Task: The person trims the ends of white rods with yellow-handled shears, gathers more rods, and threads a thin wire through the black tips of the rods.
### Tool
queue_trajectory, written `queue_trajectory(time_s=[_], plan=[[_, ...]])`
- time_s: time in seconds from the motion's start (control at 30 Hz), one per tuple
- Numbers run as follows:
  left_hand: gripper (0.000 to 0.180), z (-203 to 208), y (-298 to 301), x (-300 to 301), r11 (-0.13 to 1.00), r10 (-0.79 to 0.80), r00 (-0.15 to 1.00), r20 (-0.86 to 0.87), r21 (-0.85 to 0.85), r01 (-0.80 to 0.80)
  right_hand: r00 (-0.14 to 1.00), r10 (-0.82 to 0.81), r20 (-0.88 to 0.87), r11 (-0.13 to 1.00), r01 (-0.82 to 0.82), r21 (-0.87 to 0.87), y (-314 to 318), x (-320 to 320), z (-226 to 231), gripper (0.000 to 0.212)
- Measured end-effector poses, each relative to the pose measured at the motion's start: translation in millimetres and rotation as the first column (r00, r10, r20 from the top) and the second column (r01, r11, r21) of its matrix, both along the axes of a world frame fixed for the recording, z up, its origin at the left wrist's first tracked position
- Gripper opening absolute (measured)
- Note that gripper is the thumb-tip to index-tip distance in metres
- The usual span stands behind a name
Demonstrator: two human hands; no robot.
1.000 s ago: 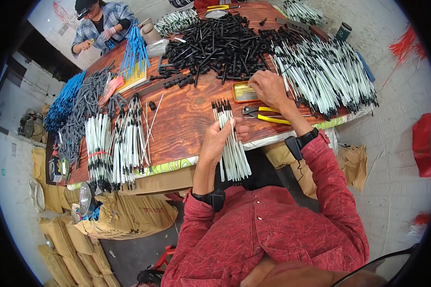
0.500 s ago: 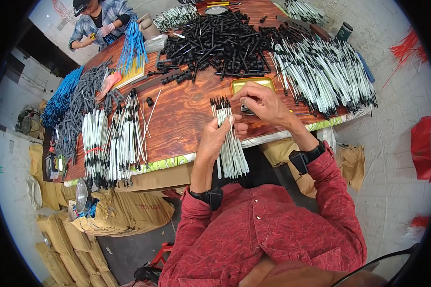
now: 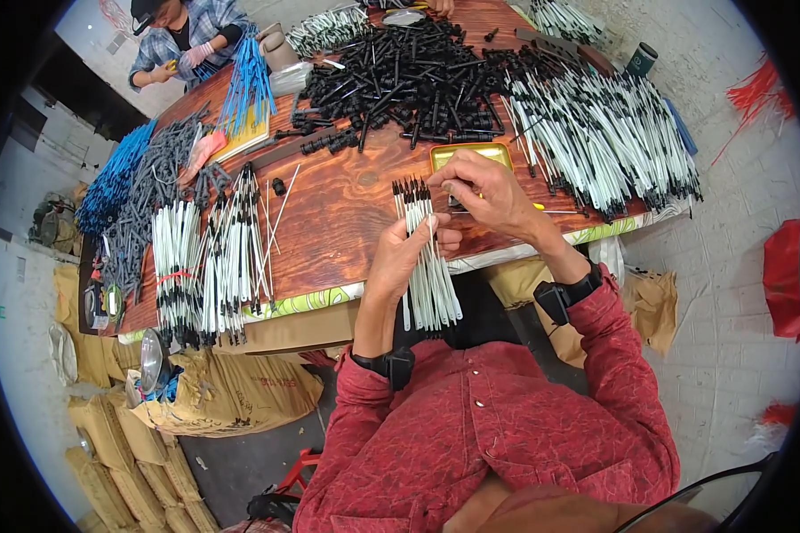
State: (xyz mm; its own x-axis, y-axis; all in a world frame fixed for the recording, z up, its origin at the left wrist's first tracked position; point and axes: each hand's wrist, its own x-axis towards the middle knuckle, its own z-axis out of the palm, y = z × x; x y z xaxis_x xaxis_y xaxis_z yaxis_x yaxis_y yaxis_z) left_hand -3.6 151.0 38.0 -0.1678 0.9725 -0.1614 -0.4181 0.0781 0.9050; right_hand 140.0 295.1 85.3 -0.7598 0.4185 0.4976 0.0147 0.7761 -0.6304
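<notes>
My left hand [image 3: 406, 253] is closed round a fanned bundle of thin white sticks [image 3: 431, 293] with black tips. The bundle slants over the table's front edge, black tips pointing away from me. My right hand [image 3: 482, 194] is pinched close to those tips at the bundle's right side; what sits between its fingers, if anything, is too small to make out. Behind that hand lies a shallow yellow tray [image 3: 436, 160], partly covered by it. A thin tool with a yellow part [image 3: 539, 206] lies beside the right wrist.
A heap of black fittings [image 3: 400, 80] fills the table's back middle. White black-tipped sticks [image 3: 609, 142] are piled at right, more bundles [image 3: 176, 258] at left. Grey pieces [image 3: 164, 160] and blue sticks [image 3: 111, 182] lie far left. A co-worker [image 3: 191, 40] works across the table.
Both my hands stay almost in place, the right fingers shifting slightly at the tips. At the far edge of the table, another person's hand has come into view.
</notes>
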Motion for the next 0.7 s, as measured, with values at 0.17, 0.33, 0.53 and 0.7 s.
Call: queue_trajectory(time_s=[0.17,0.33,0.53,0.7], plan=[[0.035,1.2,0.1,0.2,1.0,-0.004,1.0,0.027,-0.002,0.004,0.999,-0.037,0.002,0.996,0.037,0.082,-1.0,-0.5,-0.5,0.013],[0.035,2.0,-0.8,-1.6,1.0,-0.021,0.999,0.031,-0.013,0.021,0.997,0.052,-0.063,0.991,-0.059,-0.119,1.1,-2.1,-3.1,0.013],[0.035,1.0,-1.2,-2.2,0.999,-0.041,0.998,0.043,0.003,0.041,0.999,0.028,-0.036,0.996,-0.031,-0.085,-0.3,-1.5,-3.3,0.014],[0.035,0.9,-0.6,-1.2,1.0,-0.025,0.999,0.041,0.009,0.025,1.0,-0.016,-0.027,1.0,0.015,-0.016,-5.2,-1.6,-1.8,0.015]])
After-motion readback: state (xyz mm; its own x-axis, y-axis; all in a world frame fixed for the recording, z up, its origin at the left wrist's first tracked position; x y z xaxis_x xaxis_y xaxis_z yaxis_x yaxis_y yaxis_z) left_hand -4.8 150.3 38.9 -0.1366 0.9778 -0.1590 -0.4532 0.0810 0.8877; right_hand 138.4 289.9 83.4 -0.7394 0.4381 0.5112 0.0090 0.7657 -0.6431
